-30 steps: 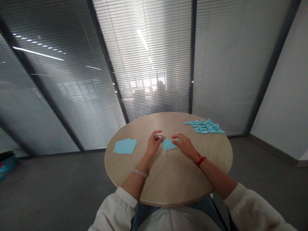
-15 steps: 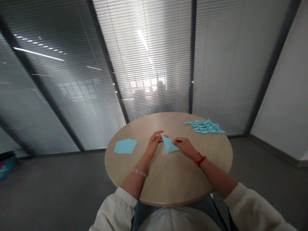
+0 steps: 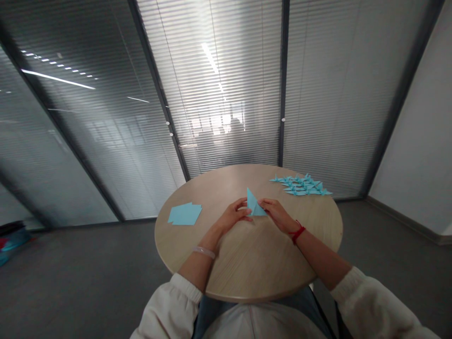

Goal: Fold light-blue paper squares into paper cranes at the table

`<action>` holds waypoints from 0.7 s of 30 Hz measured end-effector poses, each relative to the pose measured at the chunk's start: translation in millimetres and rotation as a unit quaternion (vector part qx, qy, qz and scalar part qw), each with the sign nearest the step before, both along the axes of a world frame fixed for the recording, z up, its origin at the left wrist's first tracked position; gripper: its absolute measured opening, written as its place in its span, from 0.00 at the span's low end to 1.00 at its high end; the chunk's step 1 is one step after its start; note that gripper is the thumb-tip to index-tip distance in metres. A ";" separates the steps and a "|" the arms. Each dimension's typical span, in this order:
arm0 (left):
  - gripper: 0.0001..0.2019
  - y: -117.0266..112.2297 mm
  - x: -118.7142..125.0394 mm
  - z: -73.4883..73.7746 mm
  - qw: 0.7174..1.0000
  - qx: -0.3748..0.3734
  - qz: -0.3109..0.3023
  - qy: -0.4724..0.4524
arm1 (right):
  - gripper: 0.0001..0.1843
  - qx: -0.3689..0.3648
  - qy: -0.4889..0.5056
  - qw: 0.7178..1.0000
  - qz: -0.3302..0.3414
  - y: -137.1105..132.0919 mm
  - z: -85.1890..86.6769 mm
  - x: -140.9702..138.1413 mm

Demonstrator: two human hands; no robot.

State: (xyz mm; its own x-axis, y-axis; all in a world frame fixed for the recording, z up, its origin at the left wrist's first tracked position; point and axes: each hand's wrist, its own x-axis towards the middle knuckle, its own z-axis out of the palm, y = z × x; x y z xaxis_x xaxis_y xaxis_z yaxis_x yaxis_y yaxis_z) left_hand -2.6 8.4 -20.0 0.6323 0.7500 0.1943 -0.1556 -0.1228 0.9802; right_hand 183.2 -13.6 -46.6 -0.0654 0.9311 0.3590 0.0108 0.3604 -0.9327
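Observation:
A light blue paper folded into a triangle (image 3: 254, 205) stands tilted up near the middle of the round wooden table (image 3: 247, 263). My left hand (image 3: 236, 215) pinches its lower left edge. My right hand (image 3: 277, 212) grips its right side, a red cord on that wrist. Both hands rest low over the tabletop with fingers closed on the paper.
A small stack of flat blue paper squares (image 3: 184, 214) lies at the table's left. Several folded blue paper figures (image 3: 301, 185) are spread at the far right. Glass partitions with blinds stand behind the table; grey carpet surrounds it.
The folded triangle was turned and lifted from lying flat to standing with its point up. Both hands have closed in on it and shifted slightly right.

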 end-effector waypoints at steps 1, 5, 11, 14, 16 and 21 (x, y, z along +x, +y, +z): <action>0.28 1.2 0.3 -1.1 1.000 -0.003 0.009 -0.005 | 0.23 -0.009 0.011 1.000 0.004 -0.8 0.7 -0.4; 0.30 3.5 0.1 -2.6 1.000 0.000 0.017 -0.003 | 0.22 -0.034 0.024 0.999 0.013 -3.3 3.3 -1.1; 0.29 0.5 -0.9 -0.1 1.000 0.023 0.007 0.010 | 0.21 -0.036 0.002 0.999 0.004 -2.8 3.7 -0.4; 0.30 -0.2 -0.8 0.6 1.000 0.016 0.005 0.012 | 0.20 -0.013 -0.020 1.000 -0.005 1.1 2.2 1.2; 0.32 1.2 -0.7 -0.5 1.000 0.016 0.013 0.012 | 0.20 0.010 -0.042 0.999 -0.029 4.5 1.3 2.0; 0.31 10.3 -1.4 -6.1 0.997 0.025 0.065 0.022 | 0.23 0.060 -0.058 0.995 -0.058 6.6 0.8 -0.8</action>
State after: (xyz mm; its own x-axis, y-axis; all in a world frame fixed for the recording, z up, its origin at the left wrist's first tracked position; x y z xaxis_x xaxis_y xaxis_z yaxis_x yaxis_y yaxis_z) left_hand -4.0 18.7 -26.1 0.5388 0.8163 0.2081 -0.0917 -0.1887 0.9777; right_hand 182.4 -7.0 -45.8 -0.0081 0.8854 0.4647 0.1633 0.4596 -0.8730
